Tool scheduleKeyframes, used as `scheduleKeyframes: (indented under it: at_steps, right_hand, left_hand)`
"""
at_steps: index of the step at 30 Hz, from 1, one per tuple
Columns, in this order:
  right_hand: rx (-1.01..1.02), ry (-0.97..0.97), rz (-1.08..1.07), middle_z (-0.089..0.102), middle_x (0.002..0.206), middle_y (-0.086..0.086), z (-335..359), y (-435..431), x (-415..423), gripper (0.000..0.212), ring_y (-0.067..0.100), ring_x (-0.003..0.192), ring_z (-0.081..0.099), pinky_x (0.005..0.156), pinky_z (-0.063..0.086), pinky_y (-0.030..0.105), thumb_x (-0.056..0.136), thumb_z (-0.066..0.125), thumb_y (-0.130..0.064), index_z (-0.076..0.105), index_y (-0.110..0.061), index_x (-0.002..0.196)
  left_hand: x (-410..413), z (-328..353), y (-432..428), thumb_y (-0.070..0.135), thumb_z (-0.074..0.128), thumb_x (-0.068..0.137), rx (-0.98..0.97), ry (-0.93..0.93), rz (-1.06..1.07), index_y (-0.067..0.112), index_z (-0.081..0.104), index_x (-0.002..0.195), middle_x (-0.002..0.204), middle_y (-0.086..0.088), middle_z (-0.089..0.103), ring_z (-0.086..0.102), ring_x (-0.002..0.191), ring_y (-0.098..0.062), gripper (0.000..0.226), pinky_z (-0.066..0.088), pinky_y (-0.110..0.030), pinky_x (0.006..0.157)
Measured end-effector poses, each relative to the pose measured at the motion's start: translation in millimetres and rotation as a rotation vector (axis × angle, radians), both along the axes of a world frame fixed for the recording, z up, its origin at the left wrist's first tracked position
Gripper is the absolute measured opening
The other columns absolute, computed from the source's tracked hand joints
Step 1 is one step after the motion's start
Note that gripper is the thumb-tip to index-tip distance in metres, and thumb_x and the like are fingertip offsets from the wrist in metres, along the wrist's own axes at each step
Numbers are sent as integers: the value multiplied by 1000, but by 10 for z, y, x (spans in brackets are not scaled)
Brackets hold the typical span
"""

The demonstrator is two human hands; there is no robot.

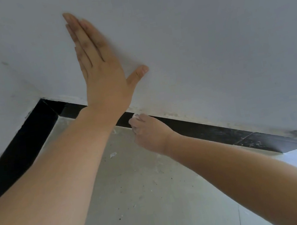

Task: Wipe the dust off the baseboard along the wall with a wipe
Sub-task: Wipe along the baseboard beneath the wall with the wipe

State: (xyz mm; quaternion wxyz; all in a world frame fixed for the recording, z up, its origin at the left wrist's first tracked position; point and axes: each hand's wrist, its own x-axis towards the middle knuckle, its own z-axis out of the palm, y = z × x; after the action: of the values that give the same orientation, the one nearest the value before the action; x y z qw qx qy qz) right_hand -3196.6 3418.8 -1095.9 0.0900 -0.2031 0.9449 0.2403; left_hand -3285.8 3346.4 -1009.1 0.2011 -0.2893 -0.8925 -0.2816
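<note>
head view: the right hand (149, 133) is curled into a loose fist round a small white wipe (136, 116). only a crumpled bit of the wipe shows above the knuckles, and the rest is hidden inside the fingers. the fist sits against the top edge of the baseboard (214, 131), with the wipe touching the seam where it meets the wall (209, 35).

the left hand (99, 71) lies flat on the wall above, fingers straight and together pointing up, thumb spread out to the side, holding nothing. its forearm crosses in front of the baseboard just left of the fist.

the baseboard is a black, glossy strip. its long axis runs along the foot of the wall from the corner at upper left down to lower right, where it stops at a slanted cut end beside a bright patch of floor (147, 199). white specks and scuffs lie on its right stretch, past a thin joint line. pale dusty smears sit on the wall just over its top edge.

a second black strip (23, 146) leaves the corner toward lower left. the grey floor carries dark specks and a small white scrap (113, 154).
</note>
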Motion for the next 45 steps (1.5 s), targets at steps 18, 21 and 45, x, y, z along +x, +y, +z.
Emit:
scheduleKeyframes:
  at_steps: [18, 21, 45]
  right_hand:
    - [42, -304, -384, 61, 104, 2, -200, 394, 849, 25, 24, 106, 43, 86, 36, 35, 86, 59, -11, 65, -17, 110]
    - [2, -117, -174, 63, 113, 4, -107, 266, 711, 26, 26, 119, 39, 102, 29, 37, 90, 53, -8, 65, -10, 114]
    - [102, -95, -210, 64, 109, 9, -20, 754, 1144, 24, 29, 113, 41, 94, 35, 37, 91, 51, -6, 66, -5, 109]
  left_hand:
    - [-12, -18, 13, 74, 49, 78, 21, 0, -7, -19, -4, 142, 149, -40, -8, -7, 142, -48, 125, -1, -43, 120]
    - [-8, -20, 14, 73, 50, 78, 27, -13, -10, -18, -5, 142, 150, -40, -9, -8, 143, -47, 125, -1, -43, 120]
    - [399, -105, 293, 58, 40, 95, 13, 54, -143, -14, -2, 145, 147, -44, -8, -8, 140, -52, 97, -3, -47, 118]
